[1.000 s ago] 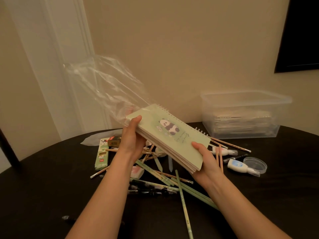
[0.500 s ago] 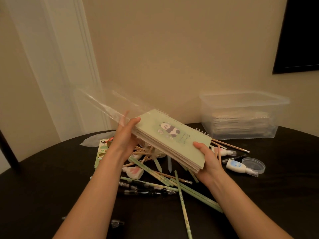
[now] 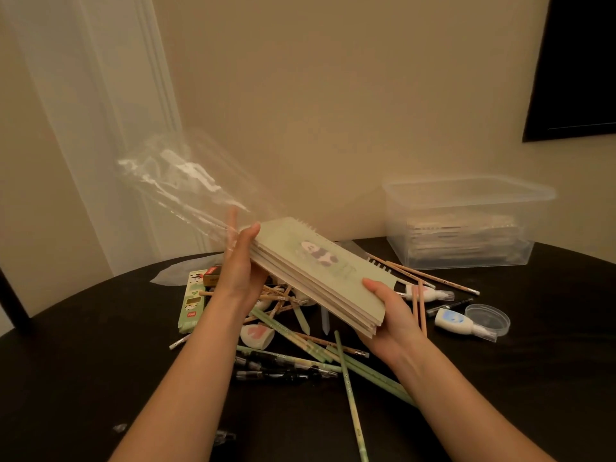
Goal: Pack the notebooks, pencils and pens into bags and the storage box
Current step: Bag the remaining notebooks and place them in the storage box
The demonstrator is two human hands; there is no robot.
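Observation:
A stack of green spiral notebooks (image 3: 320,268) with a panda on the top cover is held tilted above the table. My left hand (image 3: 238,265) grips the stack's far-left end together with the mouth of a clear plastic bag (image 3: 186,185), which sticks up to the left. My right hand (image 3: 388,315) grips the stack's near-right corner, thumb on the cover. Below lie several green and wooden pencils and black pens (image 3: 300,355). The clear storage box (image 3: 466,221) at back right holds stacked notebooks.
On the dark round table (image 3: 83,361) lie a green pencil pack (image 3: 191,301), a pink eraser (image 3: 256,335), two correction-tape dispensers (image 3: 456,323), a small clear lid (image 3: 488,320) and another flat bag (image 3: 180,273). A wall stands close behind.
The notebook stack has shifted a little up and left toward the bag mouth. The bag has lifted and billowed open again above my left hand.

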